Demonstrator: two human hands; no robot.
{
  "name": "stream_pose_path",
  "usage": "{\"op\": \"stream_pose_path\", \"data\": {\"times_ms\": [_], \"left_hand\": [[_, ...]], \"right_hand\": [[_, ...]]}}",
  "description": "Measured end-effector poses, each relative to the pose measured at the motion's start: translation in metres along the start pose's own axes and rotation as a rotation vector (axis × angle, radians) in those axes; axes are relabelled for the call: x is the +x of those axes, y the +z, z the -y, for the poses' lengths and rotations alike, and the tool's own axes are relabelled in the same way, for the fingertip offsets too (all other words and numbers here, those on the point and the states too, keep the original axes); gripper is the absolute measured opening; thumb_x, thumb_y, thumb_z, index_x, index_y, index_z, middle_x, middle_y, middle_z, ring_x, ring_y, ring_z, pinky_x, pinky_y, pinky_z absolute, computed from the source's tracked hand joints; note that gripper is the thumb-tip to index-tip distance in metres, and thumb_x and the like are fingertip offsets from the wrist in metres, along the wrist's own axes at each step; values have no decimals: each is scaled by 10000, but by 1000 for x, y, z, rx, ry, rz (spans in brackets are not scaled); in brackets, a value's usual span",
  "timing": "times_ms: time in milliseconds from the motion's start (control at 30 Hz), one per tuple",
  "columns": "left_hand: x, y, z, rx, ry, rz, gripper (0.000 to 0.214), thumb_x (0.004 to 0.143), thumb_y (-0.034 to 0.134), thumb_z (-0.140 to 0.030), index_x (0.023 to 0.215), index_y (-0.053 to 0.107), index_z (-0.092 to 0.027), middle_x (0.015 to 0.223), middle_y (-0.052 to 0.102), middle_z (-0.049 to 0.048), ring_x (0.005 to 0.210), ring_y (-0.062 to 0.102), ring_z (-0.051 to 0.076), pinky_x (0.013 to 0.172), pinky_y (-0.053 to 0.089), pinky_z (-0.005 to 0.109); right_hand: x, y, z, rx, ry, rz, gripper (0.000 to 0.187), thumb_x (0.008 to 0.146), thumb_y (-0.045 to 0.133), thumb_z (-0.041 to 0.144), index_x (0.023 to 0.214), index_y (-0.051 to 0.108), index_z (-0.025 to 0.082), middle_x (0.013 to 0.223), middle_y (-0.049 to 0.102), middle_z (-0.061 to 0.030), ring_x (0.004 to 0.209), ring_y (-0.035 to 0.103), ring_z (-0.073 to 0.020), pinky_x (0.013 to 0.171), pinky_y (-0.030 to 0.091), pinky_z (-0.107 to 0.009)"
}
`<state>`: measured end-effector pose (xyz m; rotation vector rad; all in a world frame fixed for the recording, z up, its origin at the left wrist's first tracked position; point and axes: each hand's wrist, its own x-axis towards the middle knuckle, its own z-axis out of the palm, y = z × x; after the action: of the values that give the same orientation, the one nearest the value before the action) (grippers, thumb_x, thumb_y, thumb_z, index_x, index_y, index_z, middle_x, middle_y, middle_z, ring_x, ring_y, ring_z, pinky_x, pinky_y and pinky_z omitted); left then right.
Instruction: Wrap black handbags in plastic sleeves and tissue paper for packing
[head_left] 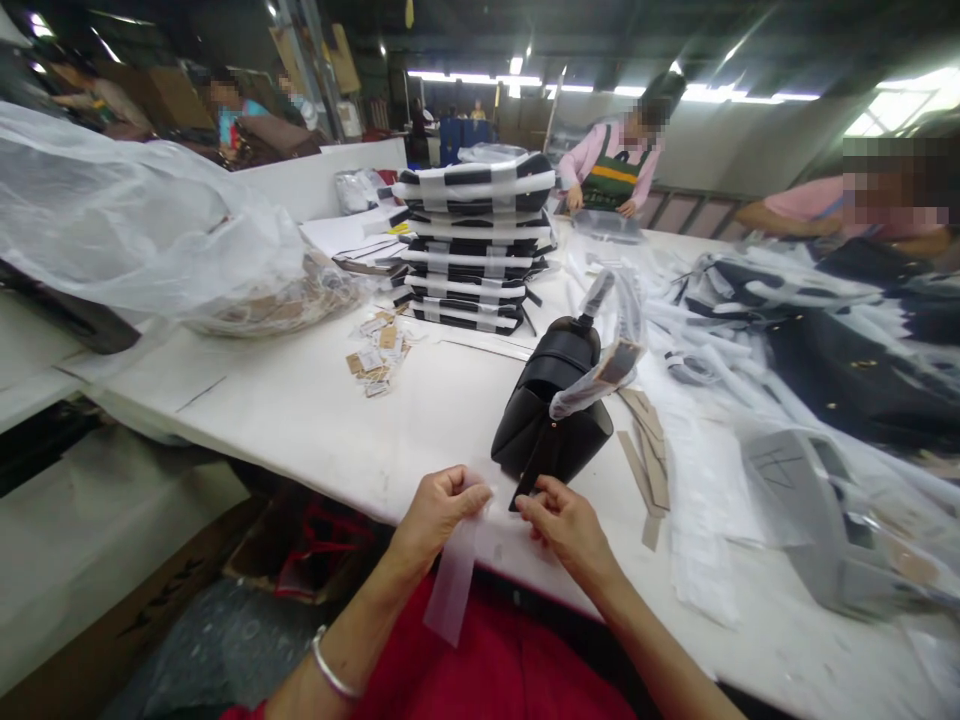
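Between the fingers of my left hand (pixel 444 510) hangs a translucent plastic strip (pixel 451 590), its lower end over my red clothing. My right hand (pixel 564 522) pinches the end of a black strap (pixel 534 468) that comes off the handbag. The black handbag (pixel 577 440) rests on the white table just beyond my hands, tilted toward the right. Clear plastic film wraps its handle (pixel 592 385), and a brown tag (pixel 619 362) shows at the handle's right side.
Stacked flat black bags (pixel 472 245) with white wrapping stand behind the handbag. Small tags (pixel 379 350) lie left, cardboard strips (pixel 643 455) right. A grey tape dispenser (pixel 814 510) and more black bags (pixel 840 370) fill the right side. A big plastic bag (pixel 150 215) bulges at left. Co-workers sit across the table.
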<state>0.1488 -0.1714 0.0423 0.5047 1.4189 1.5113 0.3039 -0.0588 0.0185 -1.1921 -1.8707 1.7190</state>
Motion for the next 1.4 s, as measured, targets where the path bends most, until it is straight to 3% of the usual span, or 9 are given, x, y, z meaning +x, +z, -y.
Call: {"op": "stream_pose_path", "data": {"times_ms": [133,267,433,667,933,1400], "left_hand": [[0,-2,-2,72,70,-8,358,779,696,-505,754,619,-156,587,513,-45,526,408,84,512,302,194],[0,-6,-3,14,57,50,345,760,718,-488,818,560,-187,608,546,-53,505,433,90,510,325,202],[-2,-10,-1,186,87,24,297,726,746,-415,713,580,-169,630,607,-15,577,509,113,557,358,215],[-14,-11,1,334,110,83,226,705,746,-371,709,667,-159,649,653,-8,621,552,132,607,405,238],[-22,-13,-2,413,136,96,137,673,744,-295,716,707,-171,676,691,2,657,586,151,641,430,247],[-21,-9,7,374,99,116,156,698,711,-298,698,672,-148,624,631,-13,594,519,122,572,373,230]], "right_hand": [[0,7,1,49,27,57,414,730,685,528,905,674,153,591,542,40,491,473,-118,458,346,-244],[-10,0,10,115,-29,56,374,712,745,520,802,703,159,643,573,18,545,495,-118,493,384,-243],[-30,-10,24,359,41,160,355,721,791,487,827,694,162,684,684,-28,621,634,-166,629,519,-294],[-40,-9,46,622,6,84,297,750,806,410,890,702,170,767,730,-46,698,678,-174,735,548,-334],[-33,-4,38,513,-132,30,210,772,792,385,841,726,197,711,665,17,677,560,-109,655,432,-223],[-31,-4,39,389,-133,19,218,738,799,401,848,758,217,843,710,-2,828,592,-165,799,451,-271]]}}
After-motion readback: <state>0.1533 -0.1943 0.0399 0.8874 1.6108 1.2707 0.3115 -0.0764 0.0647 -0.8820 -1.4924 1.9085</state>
